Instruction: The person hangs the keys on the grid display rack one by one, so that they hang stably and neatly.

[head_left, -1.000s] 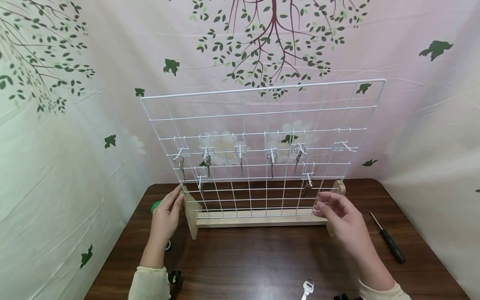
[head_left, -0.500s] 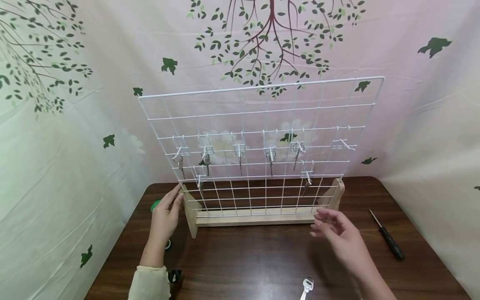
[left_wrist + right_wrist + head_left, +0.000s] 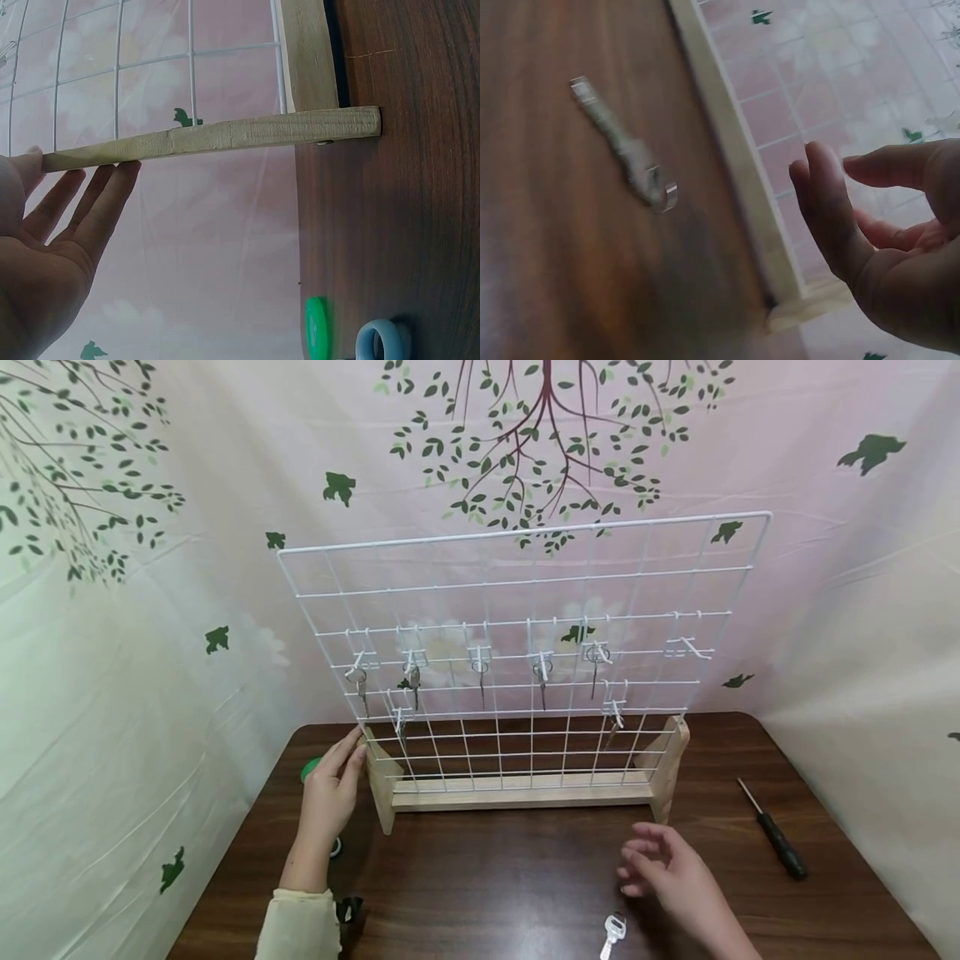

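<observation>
right hand (image 3: pixel 667 872) now off the rack (image 3: pixel 525 793), nearer the key (image 3: pixel 613 933)

A white wire grid (image 3: pixel 525 652) stands in a pale wooden base (image 3: pixel 517 793) on a dark brown table (image 3: pixel 510 877), before a pink backdrop (image 3: pixel 225 485) patterned with green leaves, a green disc (image 3: pixel 310 770) at left.

hand: right hand (image 3: pixel 885 247), fingers loosely curled, holding nothing
key: key (image 3: pixel 622 142) flat on table (image 3: pixel 547 247), blurred
rack: wooden base (image 3: pixel 739 161) betw. key & hand
</observation>
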The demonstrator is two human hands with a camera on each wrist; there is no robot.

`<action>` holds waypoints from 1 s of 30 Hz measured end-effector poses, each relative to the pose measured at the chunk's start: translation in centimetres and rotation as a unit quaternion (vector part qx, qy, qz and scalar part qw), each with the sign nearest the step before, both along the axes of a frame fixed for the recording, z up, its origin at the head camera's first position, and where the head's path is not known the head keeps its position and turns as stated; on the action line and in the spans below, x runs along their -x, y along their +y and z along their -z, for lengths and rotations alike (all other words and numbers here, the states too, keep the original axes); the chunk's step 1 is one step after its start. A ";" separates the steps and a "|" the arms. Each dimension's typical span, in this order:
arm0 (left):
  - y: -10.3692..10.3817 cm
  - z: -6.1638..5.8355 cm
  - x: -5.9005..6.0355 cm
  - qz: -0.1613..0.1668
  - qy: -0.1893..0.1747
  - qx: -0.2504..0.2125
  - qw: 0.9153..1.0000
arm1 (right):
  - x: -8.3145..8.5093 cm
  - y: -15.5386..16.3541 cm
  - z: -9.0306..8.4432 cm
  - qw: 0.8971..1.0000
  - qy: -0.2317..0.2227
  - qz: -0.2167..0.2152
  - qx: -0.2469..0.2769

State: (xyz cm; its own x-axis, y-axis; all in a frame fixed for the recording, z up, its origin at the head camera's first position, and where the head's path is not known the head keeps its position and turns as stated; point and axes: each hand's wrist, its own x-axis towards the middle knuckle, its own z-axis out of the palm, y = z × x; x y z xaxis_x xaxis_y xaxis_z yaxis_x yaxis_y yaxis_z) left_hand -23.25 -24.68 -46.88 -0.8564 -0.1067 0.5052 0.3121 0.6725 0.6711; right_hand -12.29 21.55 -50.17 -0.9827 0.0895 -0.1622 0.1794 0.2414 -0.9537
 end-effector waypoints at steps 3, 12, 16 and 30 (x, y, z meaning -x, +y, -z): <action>0.0 0.0 0.0 0.000 -0.001 0.000 1.000 | -0.6 0.5 1.2 0.999 -0.049 -0.022 -0.005; 0.1 -0.1 0.0 -0.002 -0.006 0.003 1.000 | -2.5 1.6 3.8 0.988 -0.130 -0.084 -0.018; 0.0 -0.1 0.0 -0.005 -0.009 0.004 1.000 | -2.8 1.4 3.8 0.984 -0.142 -0.073 -0.076; 0.0 -0.2 -0.1 -0.008 -0.014 0.005 1.000 | -2.5 -1.9 2.7 0.968 -0.132 -0.061 -0.204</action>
